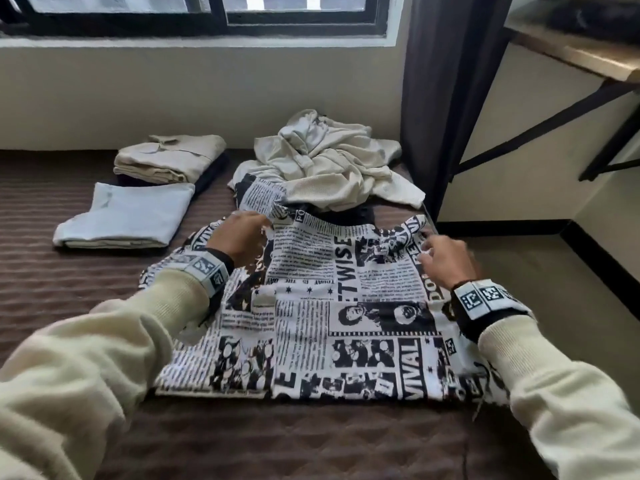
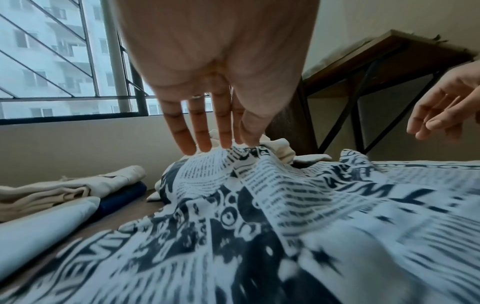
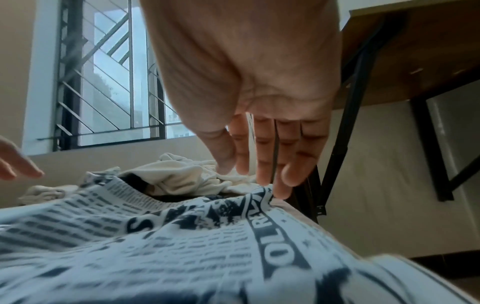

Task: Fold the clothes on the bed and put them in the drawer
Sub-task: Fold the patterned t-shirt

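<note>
Brown quilted bed [image 1: 284,441] — newsprint shirt [image 1: 332,327] spread — below barred window [image 1: 194,12].

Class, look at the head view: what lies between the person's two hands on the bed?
In the head view, only the newspaper-print garment lies between the left hand and right hand, spread flat on the bed.

A bedroom in a home: a bed [image 1: 311,441] with a brown quilted cover carries folded clothes [image 1: 166,161] and a crumpled pile [image 1: 332,168], beneath a barred window [image 1: 207,15], beside a dark curtain [image 1: 446,81].
</note>
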The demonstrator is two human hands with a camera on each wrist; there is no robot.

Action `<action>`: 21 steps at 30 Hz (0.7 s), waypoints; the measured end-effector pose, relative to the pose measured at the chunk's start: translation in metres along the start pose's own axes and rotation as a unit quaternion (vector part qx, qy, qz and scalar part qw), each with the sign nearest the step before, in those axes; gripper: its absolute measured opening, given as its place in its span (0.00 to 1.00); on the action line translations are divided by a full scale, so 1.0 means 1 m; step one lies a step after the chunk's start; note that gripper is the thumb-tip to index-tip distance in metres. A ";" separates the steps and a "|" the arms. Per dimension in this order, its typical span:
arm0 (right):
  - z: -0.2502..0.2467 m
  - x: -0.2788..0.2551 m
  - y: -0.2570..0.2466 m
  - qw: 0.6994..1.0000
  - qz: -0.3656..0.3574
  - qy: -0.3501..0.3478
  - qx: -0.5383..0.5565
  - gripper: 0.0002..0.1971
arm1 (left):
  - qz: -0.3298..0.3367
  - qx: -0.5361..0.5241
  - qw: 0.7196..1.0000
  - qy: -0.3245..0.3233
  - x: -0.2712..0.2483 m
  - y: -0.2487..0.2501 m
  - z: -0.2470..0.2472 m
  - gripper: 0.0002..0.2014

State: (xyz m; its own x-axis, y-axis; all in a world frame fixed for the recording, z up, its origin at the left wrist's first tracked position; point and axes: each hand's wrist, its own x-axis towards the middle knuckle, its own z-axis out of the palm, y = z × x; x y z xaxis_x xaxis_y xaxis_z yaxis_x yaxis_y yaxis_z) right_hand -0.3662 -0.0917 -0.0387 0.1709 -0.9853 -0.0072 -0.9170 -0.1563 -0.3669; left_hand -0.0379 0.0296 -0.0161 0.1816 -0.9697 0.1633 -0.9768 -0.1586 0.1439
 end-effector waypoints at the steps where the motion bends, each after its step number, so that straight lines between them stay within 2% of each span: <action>1: 0.002 0.016 -0.003 1.000 0.002 0.010 -0.004 0.10 | 0.015 0.002 1.000 -0.001 0.013 -0.003 0.001 0.17; 4: 0.011 0.060 -0.013 1.000 -0.013 0.026 0.011 0.12 | 0.085 0.025 0.996 -0.020 0.047 -0.011 0.011 0.26; 6: 0.020 0.085 -0.019 0.998 -0.054 0.010 0.009 0.14 | 0.135 0.057 0.988 -0.046 0.063 -0.016 0.021 0.31; 9: 0.038 0.113 -0.023 0.987 -0.104 -0.086 -0.086 0.21 | 0.156 0.138 0.974 -0.085 0.076 -0.019 0.031 0.34; 11: 0.045 0.124 -0.018 0.972 -0.103 -0.152 -0.150 0.23 | 0.149 0.178 0.970 -0.068 0.077 -0.023 0.034 0.33; 12: 0.046 0.126 -0.015 0.970 -0.100 -0.156 -0.155 0.23 | 0.145 0.191 0.969 -0.051 0.076 -0.025 0.034 0.30; 14: 0.046 0.126 -0.006 0.983 -0.089 -0.108 -0.121 0.19 | 0.134 0.210 0.968 -0.016 0.072 -0.031 0.033 0.23; 17: 0.038 0.117 0.004 0.996 -0.080 0.014 -0.033 0.11 | 0.132 0.212 0.968 0.038 0.061 -0.041 0.023 0.15; 21: 0.015 0.093 0.015 0.989 -0.087 0.117 0.034 0.08 | 0.143 0.206 0.964 0.083 0.047 -0.048 0.000 0.05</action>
State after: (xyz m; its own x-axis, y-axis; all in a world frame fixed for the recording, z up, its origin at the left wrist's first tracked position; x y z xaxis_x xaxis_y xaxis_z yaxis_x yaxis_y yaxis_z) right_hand -0.3583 -0.1849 -0.0584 0.2280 -0.9341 0.2746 -0.8539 -0.3274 -0.4046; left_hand 0.0179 -0.0080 -0.0152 -0.1206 -0.9469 0.2981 -0.9453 0.0178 -0.3258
